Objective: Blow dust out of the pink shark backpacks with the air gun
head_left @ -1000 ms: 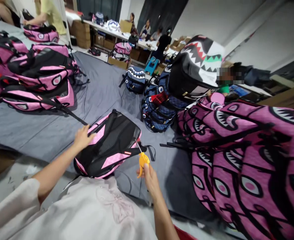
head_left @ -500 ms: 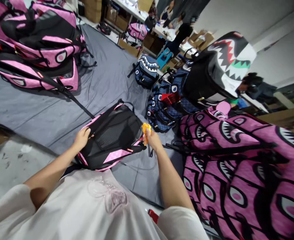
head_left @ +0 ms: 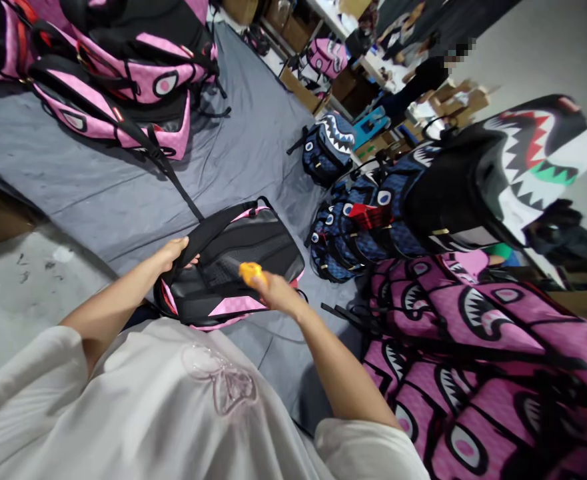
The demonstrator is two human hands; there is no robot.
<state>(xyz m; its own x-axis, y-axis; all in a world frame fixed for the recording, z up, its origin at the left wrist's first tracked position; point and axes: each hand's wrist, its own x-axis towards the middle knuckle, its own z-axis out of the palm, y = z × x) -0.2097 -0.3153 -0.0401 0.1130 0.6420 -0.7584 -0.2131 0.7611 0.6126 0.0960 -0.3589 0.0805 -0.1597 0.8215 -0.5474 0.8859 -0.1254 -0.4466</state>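
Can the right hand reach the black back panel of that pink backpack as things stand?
Likely yes: the right hand, holding a yellow tool, hovers over the black panel of the pink backpack with nothing between; the left hand grips its top edge.

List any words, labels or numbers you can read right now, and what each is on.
None readable.
The pink-and-black backpack in the left hand shows no lettering.
The yellow snips in the right hand show none.
The red patch on the blue backpacks is too blurred to read.
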